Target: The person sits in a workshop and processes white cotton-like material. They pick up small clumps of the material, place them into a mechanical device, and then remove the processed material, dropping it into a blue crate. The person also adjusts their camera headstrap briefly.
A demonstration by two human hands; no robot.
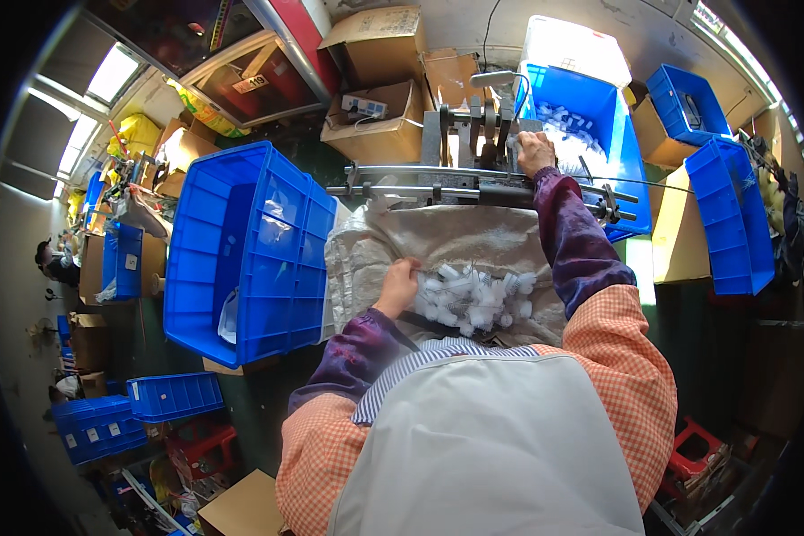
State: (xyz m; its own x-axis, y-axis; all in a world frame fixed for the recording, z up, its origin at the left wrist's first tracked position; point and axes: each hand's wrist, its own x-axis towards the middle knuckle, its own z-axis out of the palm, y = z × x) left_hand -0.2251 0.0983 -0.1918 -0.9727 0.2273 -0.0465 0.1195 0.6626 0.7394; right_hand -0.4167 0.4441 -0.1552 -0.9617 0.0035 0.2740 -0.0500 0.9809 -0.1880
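Note:
My left hand [397,288] is at the left edge of a pile of small white plastic parts [473,299], its fingers curled together. Whatever it may pinch is too small to make out. The pile lies on a greyish woven sack [500,232] spread in front of me. Farther off, my right hand [536,154] reaches to the right side of a dark metal bench machine [478,134], fingers bent down at its block. What those fingers grip is hidden. Metal rods [420,179] run crosswise at the machine's near side.
A large blue crate [277,259] stands on its side at the left. Behind my right hand, a blue bin [630,134] holds more white parts. Cardboard boxes [375,45] stand at the back left. More blue crates [731,214] are at the right, and a red stool [692,447] is low right.

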